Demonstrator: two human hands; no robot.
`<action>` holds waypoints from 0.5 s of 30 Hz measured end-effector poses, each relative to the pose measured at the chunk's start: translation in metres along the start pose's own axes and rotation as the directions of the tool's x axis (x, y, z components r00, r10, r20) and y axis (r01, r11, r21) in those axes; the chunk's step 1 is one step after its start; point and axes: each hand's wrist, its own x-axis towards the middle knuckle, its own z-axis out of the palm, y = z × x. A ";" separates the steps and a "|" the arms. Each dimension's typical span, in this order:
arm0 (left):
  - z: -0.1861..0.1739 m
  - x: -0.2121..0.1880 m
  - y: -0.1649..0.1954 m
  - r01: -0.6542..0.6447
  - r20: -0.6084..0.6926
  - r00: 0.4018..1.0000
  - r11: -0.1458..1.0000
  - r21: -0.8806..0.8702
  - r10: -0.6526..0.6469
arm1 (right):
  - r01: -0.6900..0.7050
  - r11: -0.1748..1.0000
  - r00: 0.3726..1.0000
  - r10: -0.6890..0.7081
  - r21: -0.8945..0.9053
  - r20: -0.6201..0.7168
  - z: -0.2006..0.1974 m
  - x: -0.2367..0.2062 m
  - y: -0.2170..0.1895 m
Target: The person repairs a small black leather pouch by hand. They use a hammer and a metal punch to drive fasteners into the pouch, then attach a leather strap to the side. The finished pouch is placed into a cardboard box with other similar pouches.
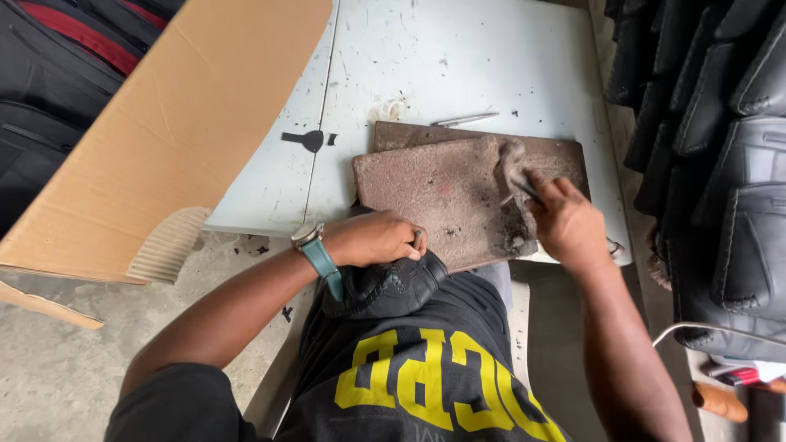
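Right hand is closed in a pinch around a thin dark tool, whose tip meets a small grey curled piece of material lying on a worn reddish-brown rectangular work board. Left hand is curled shut on a black stitched leather piece, pressing it at the near edge of the board, against the person's lap; a ring shows on one finger and a teal-strapped wristwatch sits on that wrist.

Board rests on a second, darker slab, both on a pale scuffed metal tabletop. Slim metal tool lies loose on the tabletop just beyond the slabs, apart from both hands. Small black keyhole-shaped scrap lies to the left of the slabs.

Progress, judged: work on the grey piece appears under way, not finished; dark smears along the board's right edge near the tool suggest repeated use of that spot. Black leather piece is held but not on the board, so its part seems not yet begun. How much remains cannot be told.

Surroundings: tan cardboard sheet leans at left; stacked black moulded leather parts fill the right side.
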 end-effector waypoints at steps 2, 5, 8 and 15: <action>0.004 0.001 -0.001 -0.097 -0.046 0.994 0.995 0.008 0.097 | 0.084 0.996 0.996 -0.085 -0.017 -0.019 0.009 -0.008 0.003; 0.008 0.002 -0.006 -0.065 -0.040 0.997 0.998 -0.015 0.064 | 0.193 0.981 0.980 -0.192 0.016 -0.046 0.017 -0.003 0.007; 0.008 -0.001 -0.014 -0.058 -0.065 0.996 0.997 -0.043 0.055 | 0.215 0.977 0.961 -0.213 -0.009 -0.174 0.019 -0.014 -0.006; 0.008 -0.002 -0.012 -0.016 -0.197 0.980 0.997 -0.075 0.001 | 0.279 0.928 0.948 -0.307 0.247 0.083 0.022 -0.056 -0.104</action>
